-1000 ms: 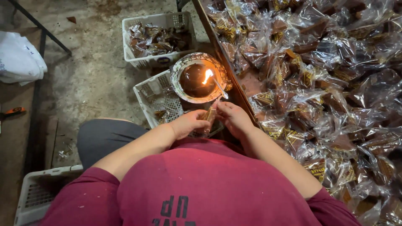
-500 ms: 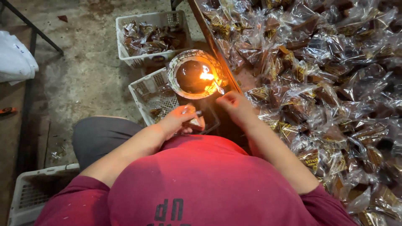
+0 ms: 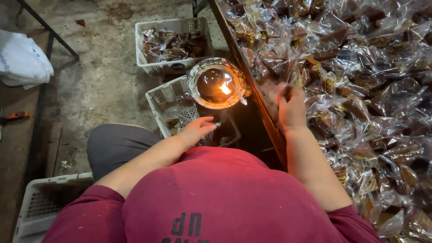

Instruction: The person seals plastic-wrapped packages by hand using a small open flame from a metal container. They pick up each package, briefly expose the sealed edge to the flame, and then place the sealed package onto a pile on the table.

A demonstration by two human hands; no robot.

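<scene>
Plastic-wrapped packets (image 3: 360,90) surround right hand (image 3: 290,105), grip unclear; left hand (image 3: 198,130) spread near flame bowl (image 3: 217,83).

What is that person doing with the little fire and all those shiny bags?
A person in a red shirt sits beside a big pile of clear packets with brown things inside. The right hand reaches into the pile. The left hand is over a white basket, below a bowl with a small flame burning in it. Another white basket of packets stands on the floor behind.
</scene>
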